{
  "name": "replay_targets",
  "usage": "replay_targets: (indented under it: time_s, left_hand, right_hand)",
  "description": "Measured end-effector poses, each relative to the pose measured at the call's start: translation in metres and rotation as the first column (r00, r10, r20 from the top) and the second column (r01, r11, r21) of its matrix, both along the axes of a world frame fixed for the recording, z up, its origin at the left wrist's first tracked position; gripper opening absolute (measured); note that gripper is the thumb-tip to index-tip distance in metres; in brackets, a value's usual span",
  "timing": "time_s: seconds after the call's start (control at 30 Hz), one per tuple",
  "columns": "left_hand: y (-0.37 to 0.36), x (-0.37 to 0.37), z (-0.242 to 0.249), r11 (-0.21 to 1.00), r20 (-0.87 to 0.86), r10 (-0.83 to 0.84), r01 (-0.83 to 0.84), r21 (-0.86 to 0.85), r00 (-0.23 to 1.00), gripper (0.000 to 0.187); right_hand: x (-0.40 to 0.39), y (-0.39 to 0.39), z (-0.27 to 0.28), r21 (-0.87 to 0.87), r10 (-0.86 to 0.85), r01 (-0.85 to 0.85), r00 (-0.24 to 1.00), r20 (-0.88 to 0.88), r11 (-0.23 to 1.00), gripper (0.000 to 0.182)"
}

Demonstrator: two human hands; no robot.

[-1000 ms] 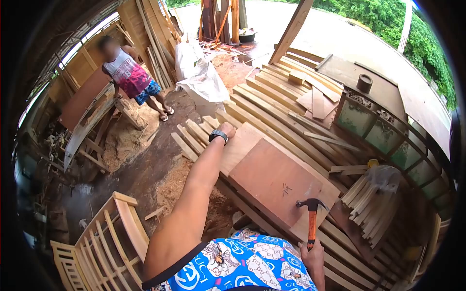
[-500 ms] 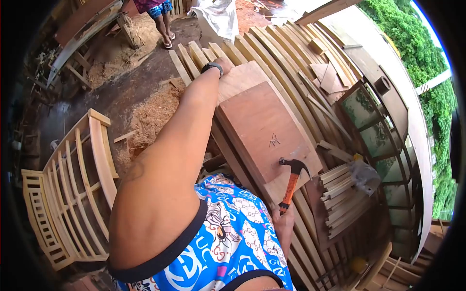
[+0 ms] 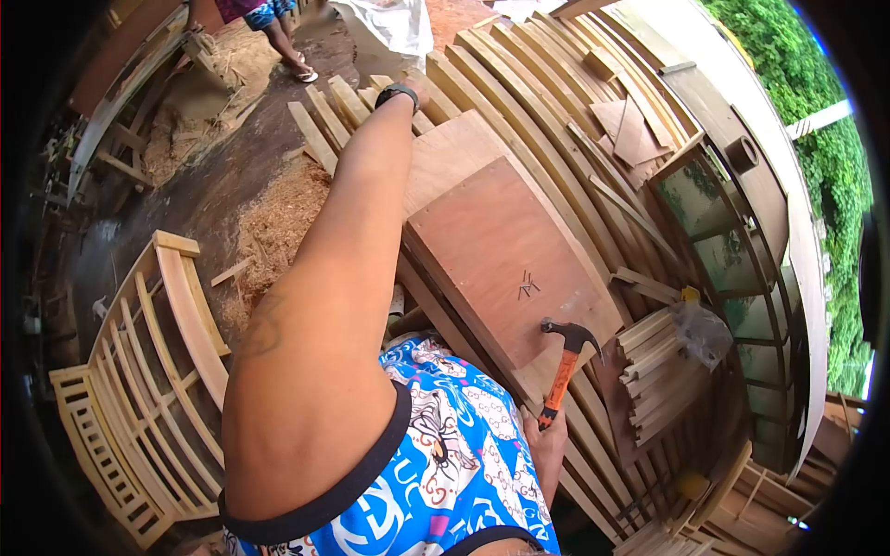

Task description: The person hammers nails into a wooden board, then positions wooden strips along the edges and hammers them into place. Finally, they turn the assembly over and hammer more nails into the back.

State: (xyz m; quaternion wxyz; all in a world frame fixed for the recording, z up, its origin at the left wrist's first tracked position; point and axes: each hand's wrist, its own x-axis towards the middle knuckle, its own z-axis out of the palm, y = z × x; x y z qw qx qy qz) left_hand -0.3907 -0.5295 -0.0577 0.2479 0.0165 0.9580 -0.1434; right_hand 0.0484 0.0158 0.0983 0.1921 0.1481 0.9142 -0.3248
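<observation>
My left hand (image 3: 419, 89), a dark band on its wrist, is stretched out above the timber ends beyond the far end of a light plywood sheet (image 3: 450, 153). Its fingers are too small and blurred to make out. On that sheet lies a smaller reddish plywood panel (image 3: 482, 232) with several nails (image 3: 527, 286) in a small heap. A claw hammer (image 3: 561, 375) with an orange and black handle lies across the near end, head on the reddish panel. Close to my body, my right hand (image 3: 545, 443) is at the handle's end; its fingers are mostly hidden.
Long timber lengths (image 3: 519, 102) run under and beside the panels. Stacked short wood strips (image 3: 654, 389) and a clear plastic bag (image 3: 702, 335) are at right, near a glazed frame (image 3: 732, 250). A slatted wooden piece (image 3: 139, 371) stands left. Sawdust (image 3: 278, 208) covers the floor; a person (image 3: 278, 37) stands beyond.
My left hand has moved from the plywood's far edge outward over the timber ends. The view has shifted slightly; hammer and nails keep nearly the same place on the panel.
</observation>
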Motion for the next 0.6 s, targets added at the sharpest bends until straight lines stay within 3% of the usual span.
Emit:
replay_targets:
  time_s: [0.1,0.2,0.23,0.27,0.3,0.33,0.4,0.43,0.47,0.5,0.53,0.57,0.6]
  left_hand:
    - [-0.054,-0.059,-0.087,0.998,-0.093,0.049,-0.045,0.044,0.994,0.034]
    - [-0.050,-0.063,-0.101,0.989,-0.013,0.143,-0.143,0.030,0.990,0.038]
    - [-0.032,-0.047,-0.096,0.914,-0.174,0.378,-0.337,0.228,0.909,0.039]
    - [-0.031,-0.042,-0.083,0.771,-0.289,0.605,-0.455,0.445,0.742,0.041]
    - [-0.063,-0.063,-0.131,0.863,-0.314,0.475,-0.365,0.349,0.822,0.043]
    - [-0.012,-0.002,-0.036,0.747,-0.291,0.575,-0.346,0.567,0.765,0.039]
    - [-0.051,-0.068,-0.172,0.499,-0.275,0.793,-0.319,0.806,0.544,0.032]
    - [-0.056,-0.020,-0.118,0.920,-0.485,0.155,0.052,0.388,0.860,0.034]
    - [-0.010,0.020,-0.072,0.523,-0.247,0.730,-0.289,0.802,0.637,0.035]
    - [0.017,0.057,-0.029,0.364,-0.138,0.807,-0.300,0.882,0.574,0.035]
    - [0.029,0.070,-0.020,0.292,-0.093,0.826,-0.282,0.914,0.555,0.033]
    - [0.037,0.073,-0.017,0.331,-0.145,0.824,-0.258,0.908,0.547,0.032]
    - [0.042,0.076,-0.014,0.267,-0.096,0.835,-0.246,0.932,0.542,0.032]
  right_hand:
    - [0.004,0.005,-0.007,-0.013,-0.015,0.015,0.999,-0.029,1.000,0.048]
    - [0.007,0.002,-0.007,-0.023,-0.045,0.045,0.999,-0.012,0.999,0.049]
    - [0.005,0.000,-0.008,-0.019,-0.051,0.050,0.998,-0.029,0.999,0.049]
    - [0.005,-0.002,-0.010,-0.097,-0.068,0.064,0.997,-0.047,0.993,0.049]
    - [0.003,-0.005,-0.002,-0.014,-0.045,0.045,0.999,0.010,0.999,0.047]
    - [0.002,-0.005,-0.001,-0.066,-0.057,0.056,0.998,-0.010,0.996,0.047]
    - [0.008,0.011,-0.020,-0.175,-0.069,0.060,0.996,-0.049,0.983,0.043]
    - [0.003,0.018,-0.033,-0.234,-0.073,0.055,0.995,-0.066,0.971,0.038]
    - [0.000,0.031,-0.045,-0.367,-0.084,0.078,0.996,0.000,0.927,0.040]
    - [-0.005,0.038,-0.045,-0.474,-0.093,0.122,0.992,0.084,0.872,0.041]
    - [-0.014,0.043,-0.051,-0.503,-0.068,0.108,0.993,0.097,0.857,0.039]
    - [-0.019,0.047,-0.048,-0.520,-0.051,0.103,0.992,0.113,0.848,0.036]
    - [-0.027,0.052,-0.044,-0.504,-0.005,0.066,0.993,0.122,0.861,0.031]
